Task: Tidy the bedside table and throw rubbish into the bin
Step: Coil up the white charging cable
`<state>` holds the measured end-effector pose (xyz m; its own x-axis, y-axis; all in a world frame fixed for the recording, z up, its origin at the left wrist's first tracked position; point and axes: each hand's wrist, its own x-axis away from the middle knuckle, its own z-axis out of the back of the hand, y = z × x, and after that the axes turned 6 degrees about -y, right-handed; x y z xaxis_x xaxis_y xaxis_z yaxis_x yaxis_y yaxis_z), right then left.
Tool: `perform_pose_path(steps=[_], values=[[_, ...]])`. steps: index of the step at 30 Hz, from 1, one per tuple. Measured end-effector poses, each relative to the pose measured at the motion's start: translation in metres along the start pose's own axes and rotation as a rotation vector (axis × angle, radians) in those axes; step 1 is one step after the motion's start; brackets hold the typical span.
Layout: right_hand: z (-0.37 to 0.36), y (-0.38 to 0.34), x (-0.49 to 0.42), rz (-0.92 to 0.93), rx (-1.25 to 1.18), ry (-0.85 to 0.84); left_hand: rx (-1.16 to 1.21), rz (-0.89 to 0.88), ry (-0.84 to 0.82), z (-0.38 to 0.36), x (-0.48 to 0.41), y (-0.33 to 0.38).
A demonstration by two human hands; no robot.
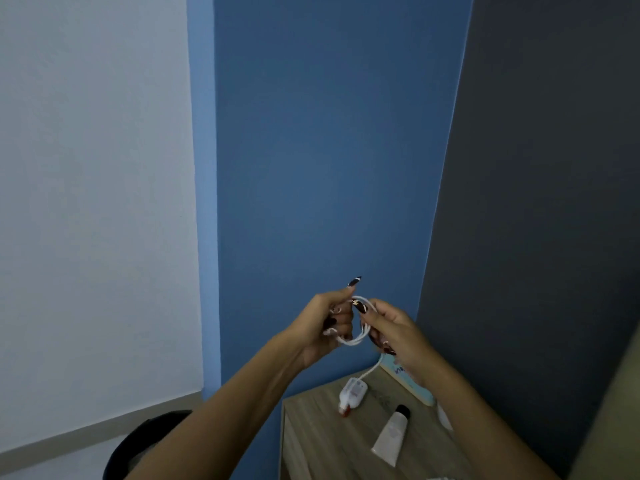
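By a blue wall (311,150), left hand (327,325) and right hand (398,332) pinch a cable (355,341) over a seemingly wooden table (311,441)

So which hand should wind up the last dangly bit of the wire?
Probably the right hand: the loose tail of the thin white cable drops from under it to the white charger block, while the left hand grips the coiled loops.

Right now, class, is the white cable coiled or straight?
Coiled: the white cable forms a small ring gripped by the left hand and right hand; one tail hangs down.
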<state>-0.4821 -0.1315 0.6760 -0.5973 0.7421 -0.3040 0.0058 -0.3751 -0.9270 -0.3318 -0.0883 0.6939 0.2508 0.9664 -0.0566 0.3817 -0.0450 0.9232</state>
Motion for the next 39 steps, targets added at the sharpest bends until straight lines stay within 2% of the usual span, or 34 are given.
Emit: perform_pose_path(steps=[2,4,7,9,11,13,16,18,20,22,24,27,29,30,33,36,39], values=[[-0.003,0.006,-0.003,-0.019,-0.124,0.063,0.243,0.003,-0.060,0.000,-0.004,-0.001],[-0.007,0.017,-0.006,-0.059,-0.232,0.212,0.426,-0.026,-0.085,0.001,-0.007,0.000],[-0.017,0.038,0.003,-0.097,0.030,0.412,0.500,-0.099,0.039,-0.002,-0.016,0.003],[-0.031,0.050,0.012,-0.089,0.309,0.424,0.475,-0.161,0.124,-0.005,-0.025,0.003],[-0.051,0.053,0.018,-0.107,0.599,0.260,0.263,-0.255,0.186,-0.009,-0.033,-0.001],[-0.069,0.046,0.020,-0.103,0.872,0.057,-0.213,-0.342,0.279,-0.005,-0.038,-0.011],[-0.069,0.020,0.018,-0.066,1.098,-0.081,-0.880,-0.429,0.316,0.012,-0.035,-0.020],[-0.051,-0.001,0.018,-0.083,1.182,-0.171,-1.101,-0.405,0.278,0.021,-0.026,-0.018],[-0.028,-0.016,0.018,-0.047,1.198,-0.135,-1.252,-0.358,0.205,0.025,-0.018,-0.018],[-0.006,-0.025,0.018,-0.039,1.073,-0.009,-1.286,-0.336,0.145,0.024,-0.008,-0.022],[0.008,-0.026,0.016,-0.045,0.824,0.024,-1.100,-0.294,0.109,0.016,0.001,-0.025],[0.010,-0.025,0.016,-0.072,0.342,-0.050,-0.747,-0.213,0.065,0.001,0.007,-0.020],[0.005,-0.019,0.017,-0.098,0.020,-0.027,-0.617,-0.200,0.065,-0.002,0.006,-0.018],[0.004,-0.016,0.016,-0.097,-0.065,0.014,-0.583,-0.202,0.058,-0.003,0.005,-0.018],[0.000,-0.013,0.013,-0.061,-0.123,0.162,-0.594,-0.268,0.077,-0.007,0.002,-0.023],[-0.004,-0.013,0.008,-0.050,-0.192,0.260,-0.697,-0.426,0.251,-0.008,-0.004,-0.027],[-0.008,-0.013,0.002,-0.047,-0.250,0.326,-0.920,-0.563,0.421,-0.005,-0.009,-0.029]])
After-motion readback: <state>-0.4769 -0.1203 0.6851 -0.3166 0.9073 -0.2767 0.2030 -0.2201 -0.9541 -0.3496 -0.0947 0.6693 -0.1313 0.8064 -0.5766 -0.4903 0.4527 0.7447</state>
